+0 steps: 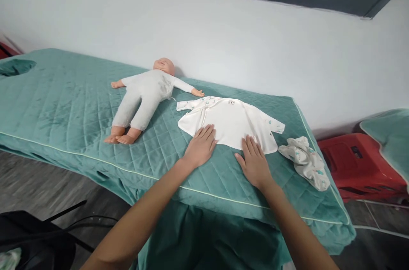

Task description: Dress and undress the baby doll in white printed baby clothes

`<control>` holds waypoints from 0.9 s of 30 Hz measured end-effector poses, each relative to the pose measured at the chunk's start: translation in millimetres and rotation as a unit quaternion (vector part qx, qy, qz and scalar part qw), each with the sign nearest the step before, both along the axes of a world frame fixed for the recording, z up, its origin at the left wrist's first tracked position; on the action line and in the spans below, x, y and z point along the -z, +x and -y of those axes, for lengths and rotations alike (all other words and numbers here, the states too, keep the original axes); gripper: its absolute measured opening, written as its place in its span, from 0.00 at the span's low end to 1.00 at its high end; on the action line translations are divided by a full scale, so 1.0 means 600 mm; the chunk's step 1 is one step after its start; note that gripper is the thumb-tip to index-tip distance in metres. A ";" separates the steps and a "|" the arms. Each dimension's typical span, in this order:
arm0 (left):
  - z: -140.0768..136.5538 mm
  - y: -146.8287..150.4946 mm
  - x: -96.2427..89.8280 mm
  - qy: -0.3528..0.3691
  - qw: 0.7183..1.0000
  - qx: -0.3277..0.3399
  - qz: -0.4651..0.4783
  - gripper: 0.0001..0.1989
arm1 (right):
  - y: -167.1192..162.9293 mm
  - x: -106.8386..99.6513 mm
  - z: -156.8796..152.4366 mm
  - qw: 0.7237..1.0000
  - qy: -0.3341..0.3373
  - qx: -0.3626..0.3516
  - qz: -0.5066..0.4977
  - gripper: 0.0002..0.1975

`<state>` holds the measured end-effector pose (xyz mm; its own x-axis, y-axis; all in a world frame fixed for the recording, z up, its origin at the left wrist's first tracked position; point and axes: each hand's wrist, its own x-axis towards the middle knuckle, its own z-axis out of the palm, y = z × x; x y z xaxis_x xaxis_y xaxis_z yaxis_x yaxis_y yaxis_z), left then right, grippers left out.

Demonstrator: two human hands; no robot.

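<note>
1. One green quilted bed (64, 99) stretches beneath both sets of fingers (207, 131), running farther to their left than to their right.
2. Well to the right of the fingers, beyond the bed's end, stands a red plastic piece (361, 163); whether it is a container, or what it holds, cannot be told.
3. A doll (145, 87) in pale grey lies left of the left fingers, head farther from them, one arm reaching toward the shirt's sleeve.
4. The white shirt (231, 119) lies spread under and just beyond the fingertips, its long axis running left to right, across the reach of both arms. Neither hand is clearly nearer; both touch its near edge.
5. Crumpled printed cloth (305, 161) sits right of the right fingers, beside the shirt's corner.
6. The left hand (200, 148) lies flat, fingers close together; the right hand (255, 163) likewise, thumb apart. Neither pinches anything.
</note>
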<state>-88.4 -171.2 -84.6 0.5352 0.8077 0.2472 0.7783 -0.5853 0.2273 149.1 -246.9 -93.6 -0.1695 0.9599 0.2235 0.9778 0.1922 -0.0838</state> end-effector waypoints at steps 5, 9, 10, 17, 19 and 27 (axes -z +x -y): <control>-0.039 -0.080 0.014 0.043 0.985 -0.078 0.151 0.25 | -0.022 -0.012 0.027 0.997 -0.006 -0.005 -0.080 0.34; -0.095 -0.117 0.022 0.037 0.950 -0.245 0.191 0.23 | -0.076 -0.043 -0.066 0.959 -0.064 -0.047 -0.273 0.32; -0.106 -0.120 0.021 0.029 0.946 -0.264 0.185 0.22 | -0.092 -0.049 -0.106 0.943 -0.073 -0.039 -0.323 0.32; -0.133 -0.122 0.008 0.059 0.929 -0.304 0.204 0.05 | -0.182 -0.047 -0.369 0.897 -0.052 0.108 -0.425 0.37; -0.126 -0.121 0.005 0.081 0.932 -0.261 0.239 0.06 | -0.189 -0.036 -0.392 0.878 -0.033 0.110 -0.464 0.34; -0.064 -0.043 -0.027 0.124 0.967 -0.083 0.205 0.09 | -0.128 -0.015 -0.398 0.742 -0.002 0.090 -0.664 0.22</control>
<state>-114.0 -132.8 -68.6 0.2189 0.7625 0.6088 0.7411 -0.5358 0.4045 72.1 -7.8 -84.4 0.3297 0.9410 0.0760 0.0418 0.0658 -0.9970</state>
